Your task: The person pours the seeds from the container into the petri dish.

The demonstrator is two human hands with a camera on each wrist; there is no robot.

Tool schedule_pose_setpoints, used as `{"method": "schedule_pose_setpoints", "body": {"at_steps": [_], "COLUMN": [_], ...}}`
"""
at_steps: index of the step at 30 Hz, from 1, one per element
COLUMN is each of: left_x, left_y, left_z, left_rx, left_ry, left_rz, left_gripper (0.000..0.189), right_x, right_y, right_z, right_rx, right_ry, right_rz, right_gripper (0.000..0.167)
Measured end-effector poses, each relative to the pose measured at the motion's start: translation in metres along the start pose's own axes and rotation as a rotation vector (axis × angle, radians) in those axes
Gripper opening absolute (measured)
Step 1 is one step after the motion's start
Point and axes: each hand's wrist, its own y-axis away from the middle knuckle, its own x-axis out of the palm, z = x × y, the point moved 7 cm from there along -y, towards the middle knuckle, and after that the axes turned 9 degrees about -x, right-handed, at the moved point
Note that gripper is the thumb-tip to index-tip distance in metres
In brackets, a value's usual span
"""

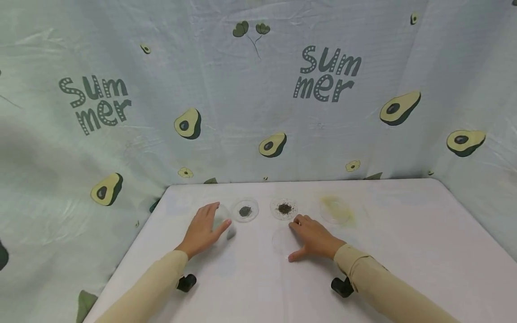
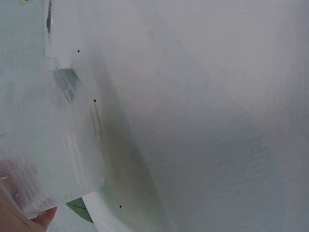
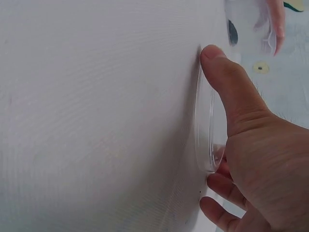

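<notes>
2 hands are busy: your left hand (image 1: pixel 203 226) grips a clear container (image 2: pixel 48 130) with dark contents (image 1: pixel 231 232); your right hand (image 1: pixel 314 237) pinches a clear dish (image 3: pixel 205 125) by its rim at the table (image 1: pixel 250 287). hold both level and squeeze lightly, so nothing spills.

Behind the white table (image 1: pixel 404 251) a pale cloth (image 1: pixel 238 80) hangs, and it is also at the table's left and right. Above the table's far edge, this cloth carries "summer" lettering (image 1: pixel 327 85), halved avocados (image 1: pixel 273 145) and yellow flowers (image 1: pixel 352 166). One green leaf print (image 1: pixel 85 303) is beside the table's left edge.
</notes>
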Motion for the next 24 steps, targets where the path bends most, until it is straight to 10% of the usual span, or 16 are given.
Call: {"method": "schedule_pose_setpoints", "body": {"at_steps": [24], "left_x": [0.003], "left_y": [0.0], "left_z": [-0.002], "left_rx": [0.026], "left_ry": [-0.056], "left_rz": [0.002], "left_gripper": [0.075], "right_x": [-0.014], "right_y": [0.0], "right_z": [-0.007], "right_rx": [-0.005], "right_ry": [0.047], "right_rz": [-0.12], "right_gripper": [0.091]}}
